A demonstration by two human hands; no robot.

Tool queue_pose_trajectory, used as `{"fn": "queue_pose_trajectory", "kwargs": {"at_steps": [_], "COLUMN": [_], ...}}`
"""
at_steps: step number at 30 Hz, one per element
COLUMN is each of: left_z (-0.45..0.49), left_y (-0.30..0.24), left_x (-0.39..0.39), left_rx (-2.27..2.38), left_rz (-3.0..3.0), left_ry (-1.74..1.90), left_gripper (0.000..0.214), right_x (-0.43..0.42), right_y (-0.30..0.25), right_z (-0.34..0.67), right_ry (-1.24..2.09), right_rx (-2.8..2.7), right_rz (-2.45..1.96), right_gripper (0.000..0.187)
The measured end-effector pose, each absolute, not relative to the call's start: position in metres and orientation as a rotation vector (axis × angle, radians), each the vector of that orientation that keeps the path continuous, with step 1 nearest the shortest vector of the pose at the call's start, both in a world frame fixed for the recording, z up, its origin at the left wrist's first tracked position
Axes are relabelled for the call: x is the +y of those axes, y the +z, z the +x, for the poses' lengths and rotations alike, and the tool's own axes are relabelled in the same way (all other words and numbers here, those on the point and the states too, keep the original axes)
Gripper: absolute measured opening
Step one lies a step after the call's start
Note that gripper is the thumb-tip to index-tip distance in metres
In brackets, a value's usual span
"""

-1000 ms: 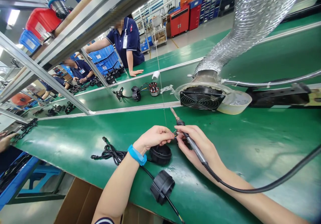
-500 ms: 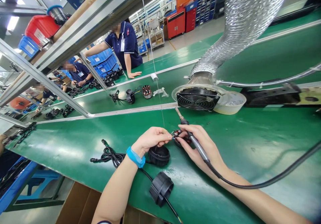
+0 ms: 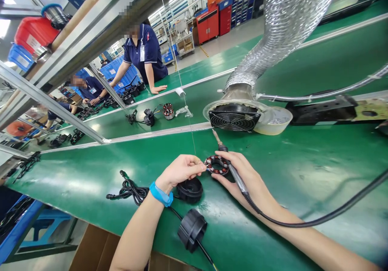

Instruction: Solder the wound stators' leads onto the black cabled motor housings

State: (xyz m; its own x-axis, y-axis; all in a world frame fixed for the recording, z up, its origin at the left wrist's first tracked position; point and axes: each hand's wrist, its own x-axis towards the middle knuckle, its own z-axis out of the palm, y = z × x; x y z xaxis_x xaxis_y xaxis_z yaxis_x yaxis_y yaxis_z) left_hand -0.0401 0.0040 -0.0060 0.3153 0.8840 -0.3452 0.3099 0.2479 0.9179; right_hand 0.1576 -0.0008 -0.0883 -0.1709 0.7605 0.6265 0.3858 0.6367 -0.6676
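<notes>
Above the green workbench (image 3: 291,170), the left hand (image 3: 182,170) pinches wires (image 3: 207,166), the right hand (image 3: 249,174) grips a soldering iron (image 3: 237,177); far off stands a red cabinet (image 3: 208,27).

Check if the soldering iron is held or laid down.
Held: the right hand grips the soldering iron, its tip pointing away from the hand.

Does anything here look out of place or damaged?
Perhaps one thing: crumpled, translucent plastic lies loose near a stator beyond the metal rail, looking like litter. The soldering iron in the right hand shows no obvious damage.
</notes>
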Motion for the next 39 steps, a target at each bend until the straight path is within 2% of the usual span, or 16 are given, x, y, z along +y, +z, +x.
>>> {"fn": "queue_pose_trajectory", "kwargs": {"at_steps": [7, 12, 14, 21, 29, 39], "left_z": [-0.041, -0.041, -0.041, -0.043, -0.044, -0.043], "left_y": [-0.006, -0.005, -0.004, -0.005, -0.008, -0.007], "left_x": [0.005, 0.004, 0.004, 0.003, 0.004, 0.003], "left_rx": [1.252, 1.258, 1.256, 1.245, 1.216, 1.229], "left_rz": [1.319, 1.313, 1.306, 1.293, 1.300, 1.302], "left_ry": [0.573, 0.580, 0.583, 0.574, 0.596, 0.588], "left_gripper": [0.047, 0.046, 0.045, 0.044, 0.038, 0.039], "right_x": [-0.006, -0.025, -0.032, -0.042, -0.041, -0.043], "right_y": [-0.075, -0.049, -0.046, -0.048, -0.042, -0.058], "right_z": [0.157, 0.165, 0.170, 0.175, 0.170, 0.175], "right_ry": [0.367, 0.299, 0.266, 0.199, 0.162, 0.319], "right_rx": [-1.753, -1.600, -1.553, -1.595, -1.612, -1.497], "right_rz": [-0.948, -0.884, -0.880, -0.796, -0.808, -0.943], "right_gripper": [0.047, 0.018, 0.013, 0.020, 0.018, 0.017]}}
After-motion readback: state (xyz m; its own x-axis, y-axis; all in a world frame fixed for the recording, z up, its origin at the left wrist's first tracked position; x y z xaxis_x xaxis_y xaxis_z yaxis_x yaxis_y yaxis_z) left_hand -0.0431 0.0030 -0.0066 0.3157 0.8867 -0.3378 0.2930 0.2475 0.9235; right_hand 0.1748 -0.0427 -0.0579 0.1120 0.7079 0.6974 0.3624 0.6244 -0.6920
